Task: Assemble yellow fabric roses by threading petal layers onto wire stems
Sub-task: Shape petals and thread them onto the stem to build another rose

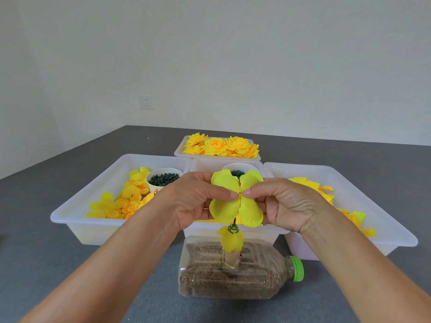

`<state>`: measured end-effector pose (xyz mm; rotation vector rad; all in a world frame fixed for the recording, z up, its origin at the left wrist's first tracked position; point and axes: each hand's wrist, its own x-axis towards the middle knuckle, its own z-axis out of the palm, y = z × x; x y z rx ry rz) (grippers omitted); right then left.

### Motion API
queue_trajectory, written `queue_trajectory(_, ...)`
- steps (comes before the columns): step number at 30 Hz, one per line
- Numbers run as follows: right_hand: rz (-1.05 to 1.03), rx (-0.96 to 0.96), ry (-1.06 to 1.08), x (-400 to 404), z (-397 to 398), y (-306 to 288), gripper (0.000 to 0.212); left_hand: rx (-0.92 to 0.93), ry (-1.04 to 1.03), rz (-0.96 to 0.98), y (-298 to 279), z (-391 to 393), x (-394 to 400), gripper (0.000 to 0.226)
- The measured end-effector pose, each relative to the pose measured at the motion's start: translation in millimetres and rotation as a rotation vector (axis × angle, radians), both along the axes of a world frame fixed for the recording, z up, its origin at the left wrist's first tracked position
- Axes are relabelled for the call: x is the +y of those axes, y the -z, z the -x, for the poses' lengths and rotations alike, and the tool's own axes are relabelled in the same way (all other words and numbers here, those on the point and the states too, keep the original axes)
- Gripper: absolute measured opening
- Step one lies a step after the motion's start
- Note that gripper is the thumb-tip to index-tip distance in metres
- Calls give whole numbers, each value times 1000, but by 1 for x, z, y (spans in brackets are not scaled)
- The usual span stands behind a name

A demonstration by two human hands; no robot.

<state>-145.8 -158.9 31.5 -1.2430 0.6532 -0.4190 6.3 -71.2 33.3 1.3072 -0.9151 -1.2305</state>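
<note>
Left hand and right hand both pinch the petal layer, held face-on above the bottle. Stem stands upright from the bottle, its tip hidden behind petals.

Yellow 4-petal layer above stem w/ bud.

A white paper cup of dark green pieces, standing just left of the person's left hand, bears a small red mark low on its side; the hand partly hides it and it cannot be read. No other writing shows.
</note>
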Motion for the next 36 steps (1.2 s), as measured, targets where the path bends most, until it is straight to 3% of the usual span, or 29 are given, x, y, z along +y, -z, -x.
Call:
queue_trajectory(4,-2,13,20,0,0,1,17,4,-16,-10,3,0,-2,15)
queue_trajectory(8,-10,16,38,1,-3,0,13,23,-19,-1,4,1,-5,27)
queue_trajectory(20,-32,85,53,5,-3,11,14,-3,-37,-48,16,1,-3,14)
queue_trajectory(26,-9,130,54,7,1,14,21,-14,-28,-69,16,0,-3,17)
queue_trajectory(31,-19,128,53,9,4,15,45,-34,-42,-68,14,0,-5,25)
queue_trajectory(36,5,139,71,10,6,21,52,-67,-46,-81,14,0,-7,13)
